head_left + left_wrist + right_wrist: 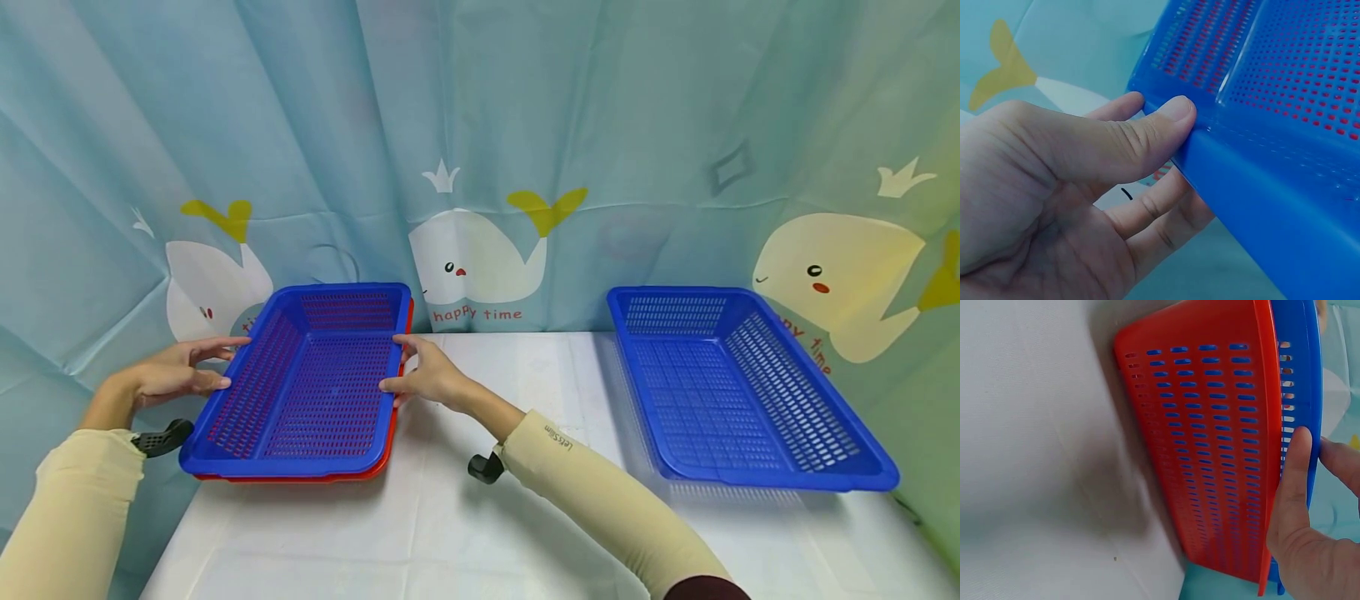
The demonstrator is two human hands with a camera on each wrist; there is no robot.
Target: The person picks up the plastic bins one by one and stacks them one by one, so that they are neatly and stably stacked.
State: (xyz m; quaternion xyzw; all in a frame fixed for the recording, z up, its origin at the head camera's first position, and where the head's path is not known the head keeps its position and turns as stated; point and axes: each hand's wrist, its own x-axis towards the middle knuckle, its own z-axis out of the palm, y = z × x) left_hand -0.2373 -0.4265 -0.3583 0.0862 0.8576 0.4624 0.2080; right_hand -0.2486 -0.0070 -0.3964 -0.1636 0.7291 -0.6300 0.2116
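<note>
A blue perforated plastic basket [330, 392] sits nested in a red basket [392, 425] at the left of the table. My left hand [168, 371] holds the blue basket's left rim; in the left wrist view the thumb lies on top of the rim and the other fingers reach beneath it. At the opposite side, my right hand [435, 375] pinches the blue rim. The right wrist view shows a finger of the right hand [1310, 544] under that rim, beside the edge of the red basket [1210, 425], whose slotted side faces the camera.
Another blue basket [697, 400] stands at the right of the white table [480, 533], with a pale see-through basket [630, 408] under it. Behind the table hangs a light blue curtain [480, 108] printed with whales.
</note>
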